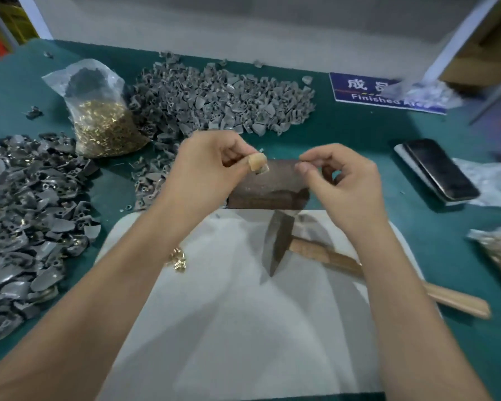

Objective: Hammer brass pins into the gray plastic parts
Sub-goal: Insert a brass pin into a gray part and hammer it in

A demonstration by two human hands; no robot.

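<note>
On green table, left to right
Left pile (26,221): gray parts, heaped at table edge.
Pin bag (104,123): brass pins, standing beside far pile (223,96).
Loose pins (177,259): on white cloth (229,314).
Left hand (206,166): fingers curled, pinching gray part (262,168) over block (269,186).
Hammer (281,241): lying on cloth, ungripped.
Right hand (342,178): fingertips pinched together; contents cannot be told.
Phone (440,169): far right.

Dim, soft-focus, edges warped and blurred
</note>
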